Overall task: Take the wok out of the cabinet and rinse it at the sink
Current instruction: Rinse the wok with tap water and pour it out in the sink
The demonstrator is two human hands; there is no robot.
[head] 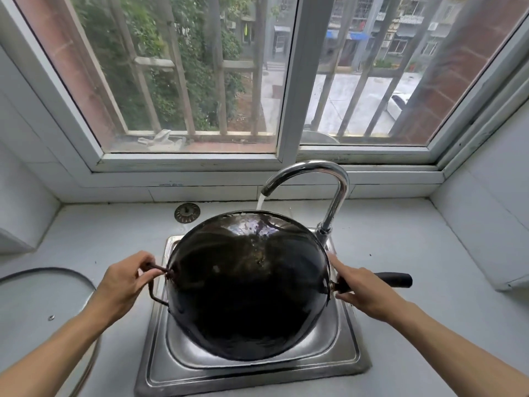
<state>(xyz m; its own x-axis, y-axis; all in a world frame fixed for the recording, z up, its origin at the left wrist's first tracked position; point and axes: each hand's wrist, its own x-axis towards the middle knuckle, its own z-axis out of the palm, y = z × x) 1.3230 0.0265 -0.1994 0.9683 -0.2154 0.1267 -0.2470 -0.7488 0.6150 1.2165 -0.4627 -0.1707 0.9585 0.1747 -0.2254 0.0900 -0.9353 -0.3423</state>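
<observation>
Wok [246,296] held over sink [252,368], tilted, far rim under running tap [309,173]; water strikes inner wall. Left hand [123,285] fingers pinching wire loop handle [156,285] at wok's left. Right hand [363,290] fingers wrapped around black stick handle [392,279] at wok's right. Likely mid-rinse: best to rock and rotate wok so stream sweeps whole interior, then tip out toward drain. Tap neck close to wok's far-right rim, little clearance there. Glass lid [43,296] on table [429,253] left of wok; table right of wok open.
</observation>
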